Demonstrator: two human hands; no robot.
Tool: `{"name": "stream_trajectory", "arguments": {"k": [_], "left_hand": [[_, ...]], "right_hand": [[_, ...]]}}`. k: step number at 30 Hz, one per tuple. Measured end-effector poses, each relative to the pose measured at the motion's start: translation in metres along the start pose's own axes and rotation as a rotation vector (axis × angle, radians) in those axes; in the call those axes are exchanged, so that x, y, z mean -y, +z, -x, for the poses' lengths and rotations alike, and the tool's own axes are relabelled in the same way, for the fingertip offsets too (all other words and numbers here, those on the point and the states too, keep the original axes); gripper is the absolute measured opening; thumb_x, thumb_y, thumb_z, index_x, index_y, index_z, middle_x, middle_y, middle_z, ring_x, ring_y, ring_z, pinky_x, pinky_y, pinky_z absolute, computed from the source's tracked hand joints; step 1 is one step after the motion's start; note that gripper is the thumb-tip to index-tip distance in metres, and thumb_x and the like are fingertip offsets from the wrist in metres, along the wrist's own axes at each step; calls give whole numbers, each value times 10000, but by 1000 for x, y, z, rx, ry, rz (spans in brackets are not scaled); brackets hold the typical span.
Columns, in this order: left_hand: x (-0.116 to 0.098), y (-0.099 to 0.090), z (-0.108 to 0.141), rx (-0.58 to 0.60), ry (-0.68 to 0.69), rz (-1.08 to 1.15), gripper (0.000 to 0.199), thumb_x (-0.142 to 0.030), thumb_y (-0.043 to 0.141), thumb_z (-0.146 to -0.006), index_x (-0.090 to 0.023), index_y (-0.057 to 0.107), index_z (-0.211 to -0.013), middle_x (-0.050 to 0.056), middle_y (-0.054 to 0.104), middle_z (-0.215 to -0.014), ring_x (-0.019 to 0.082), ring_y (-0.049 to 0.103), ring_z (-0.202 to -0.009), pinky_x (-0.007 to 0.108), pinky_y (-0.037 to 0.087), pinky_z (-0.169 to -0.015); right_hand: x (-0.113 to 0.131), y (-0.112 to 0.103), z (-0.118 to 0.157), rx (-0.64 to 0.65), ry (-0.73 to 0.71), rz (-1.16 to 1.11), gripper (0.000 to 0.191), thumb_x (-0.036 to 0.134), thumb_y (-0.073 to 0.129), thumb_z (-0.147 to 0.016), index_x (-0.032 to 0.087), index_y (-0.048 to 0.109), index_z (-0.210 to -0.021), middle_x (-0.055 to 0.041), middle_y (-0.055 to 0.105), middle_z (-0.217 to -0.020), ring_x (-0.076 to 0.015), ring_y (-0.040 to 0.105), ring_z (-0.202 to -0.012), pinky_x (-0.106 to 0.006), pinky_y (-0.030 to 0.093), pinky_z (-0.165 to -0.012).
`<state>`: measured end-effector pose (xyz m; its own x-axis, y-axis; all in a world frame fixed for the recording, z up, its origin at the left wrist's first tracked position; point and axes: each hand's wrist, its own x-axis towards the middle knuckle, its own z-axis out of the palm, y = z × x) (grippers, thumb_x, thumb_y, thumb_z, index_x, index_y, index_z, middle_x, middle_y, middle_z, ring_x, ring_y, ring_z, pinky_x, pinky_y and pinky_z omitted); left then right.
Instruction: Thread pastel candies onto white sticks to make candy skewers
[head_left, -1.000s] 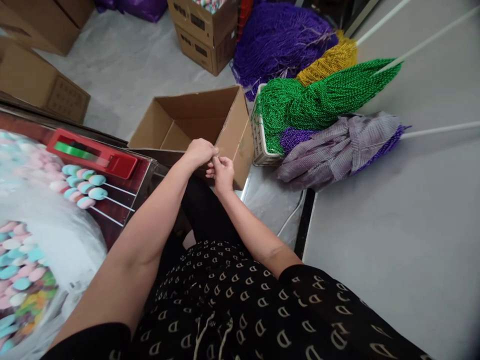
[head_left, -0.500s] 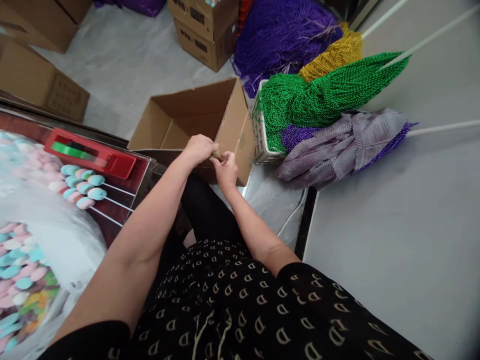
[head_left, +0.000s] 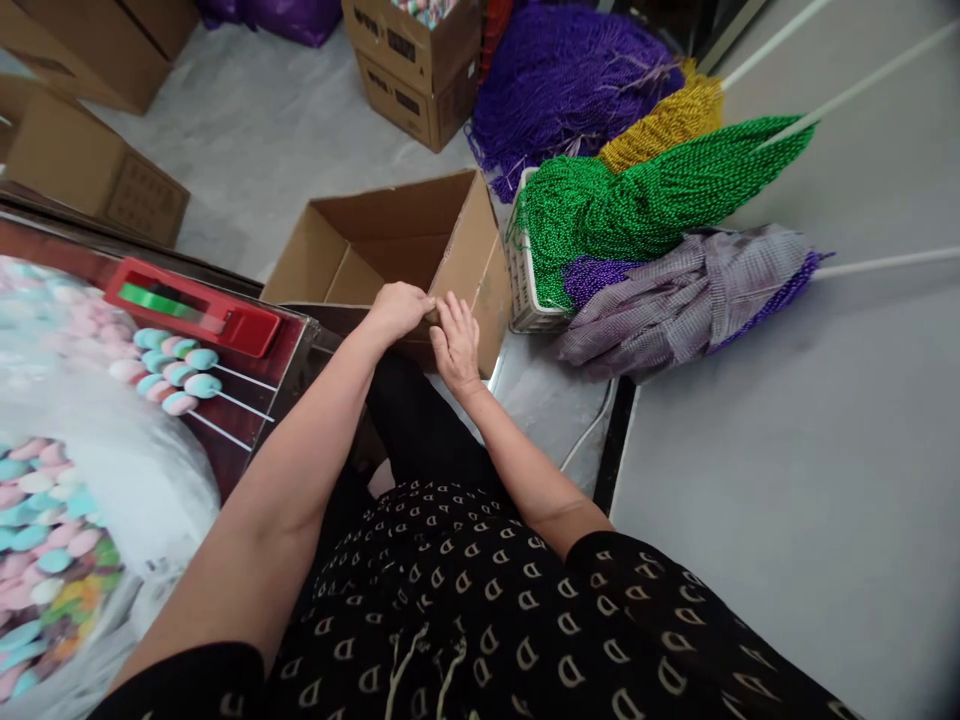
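Overall, the bench (head_left: 60, 250) occupies the left side. Beside its corner stands the box (head_left: 484, 290), open side up, ahead of the person and just left of the crate (head_left: 536, 318). Green beads (head_left: 637, 205) lie partly in the crate. On the bench, a red holder (head_left: 251, 328) sits behind three skewers (head_left: 180, 375). Both hands meet over the box's near rim. Left hand (head_left: 399, 308): fingers pinched together on a small brown piece (head_left: 433, 314), material unclear. Right hand (head_left: 457, 345): fingers extended, thumb apart; contact with the piece cannot be determined.
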<state>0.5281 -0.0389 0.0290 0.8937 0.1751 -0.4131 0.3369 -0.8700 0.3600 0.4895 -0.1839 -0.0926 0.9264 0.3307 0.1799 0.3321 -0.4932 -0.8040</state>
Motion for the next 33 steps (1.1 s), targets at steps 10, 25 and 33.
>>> {"name": "stream_trajectory", "arguments": {"k": [10,25,33], "left_hand": [[16,0,6,-4,30,19,382,-378,563,-905,-122,845,-931,88,771,-797,210,669,-813,280,500,-761],[13,15,13,38,49,11,352,-376,567,-900,-156,842,-885,74,764,-813,204,644,-811,290,469,-768],[11,10,12,32,29,37,349,-367,578,-870,-143,844,-898,69,756,-793,205,644,-810,293,483,-770]], "right_hand": [[-15,25,-4,95,63,-11,629,511,200,-1120,308,417,-1675,-53,328,-1786,-285,168,-1691,-599,183,-1337],[-54,19,-17,-4,215,-203,822,694,238,-1066,168,395,-1678,-137,341,-1771,-222,272,-1661,-477,203,-1365],[-49,29,-38,-151,429,-349,838,733,490,-980,218,448,-1639,-146,419,-1723,-283,354,-1619,-554,257,-1336]]}}
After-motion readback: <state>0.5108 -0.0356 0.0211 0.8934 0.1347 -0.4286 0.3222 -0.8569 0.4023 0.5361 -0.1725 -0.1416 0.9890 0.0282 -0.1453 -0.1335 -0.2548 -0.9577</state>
